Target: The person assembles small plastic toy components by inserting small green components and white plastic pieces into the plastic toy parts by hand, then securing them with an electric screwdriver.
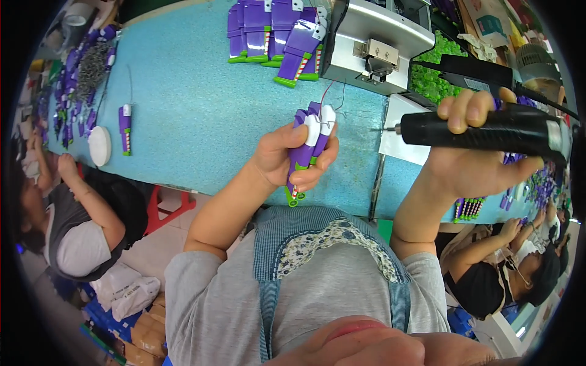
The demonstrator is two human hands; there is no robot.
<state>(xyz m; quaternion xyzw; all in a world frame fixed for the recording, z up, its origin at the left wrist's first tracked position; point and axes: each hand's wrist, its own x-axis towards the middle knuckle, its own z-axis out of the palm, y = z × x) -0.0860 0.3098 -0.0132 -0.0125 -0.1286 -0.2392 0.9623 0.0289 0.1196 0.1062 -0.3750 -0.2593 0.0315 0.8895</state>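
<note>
Both hands work above the near edge of a blue worktop, one holding toy parts and the other a power tool.

The left hand (287, 160) is closed around a small bundle of purple, white and green plastic toy pieces (310, 149), held upright over the near edge of the blue textured worktop (195, 116), thin red and grey wires (332, 100) trailing from the bundle's top. The right hand (473, 161) is wrapped around a black cylindrical electric screwdriver (488, 128), lying level with its metal bit pointing left, just beside the bundle but not touching it. At the far edge lies a row of purple toy pieces (271, 33) beside a grey metal machine housing (372, 43). Toward the left end rest a single purple piece (125, 128) and a white round disc (99, 145). Other people sit at both ends.
</note>
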